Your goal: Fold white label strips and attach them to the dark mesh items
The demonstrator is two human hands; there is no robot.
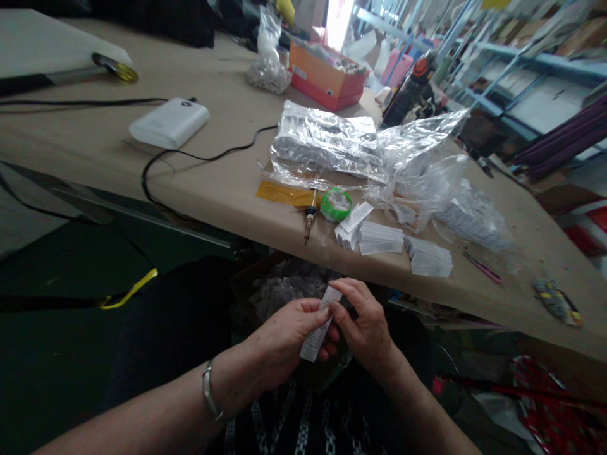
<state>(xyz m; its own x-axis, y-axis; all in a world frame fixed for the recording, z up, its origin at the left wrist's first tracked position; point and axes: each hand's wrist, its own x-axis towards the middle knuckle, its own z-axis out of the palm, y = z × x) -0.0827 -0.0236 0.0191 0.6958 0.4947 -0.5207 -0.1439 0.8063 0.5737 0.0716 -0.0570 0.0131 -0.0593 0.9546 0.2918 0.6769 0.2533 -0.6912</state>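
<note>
A white printed strip (313,342) is held in front of the person's lap, just below the near edge of the bench (227,180). The left hand (296,325) is closed on it, thumb on top and fingers curled beneath; the right hand (363,322) is partly curled, pinching its upper part between thumb and fingers. Under the bench edge, just beyond the hands, a dark open container (243,278) holds a loose heap of pale strips; its form is hard to make out.

On the bench near the edge lie three stacks of printed strips (382,238), beside a green-rimmed roll (337,217) and a pointed tool (310,213). Behind them, a shiny clear bag (327,142) covers ridged, silvery contents. To its right, another clear bag (474,218) holds printed pieces. Farther back, an orange box (313,72) is filled with small items, too blurred to identify; touching it, a gathered clear bag (269,35) holds small greyish pieces.
</note>
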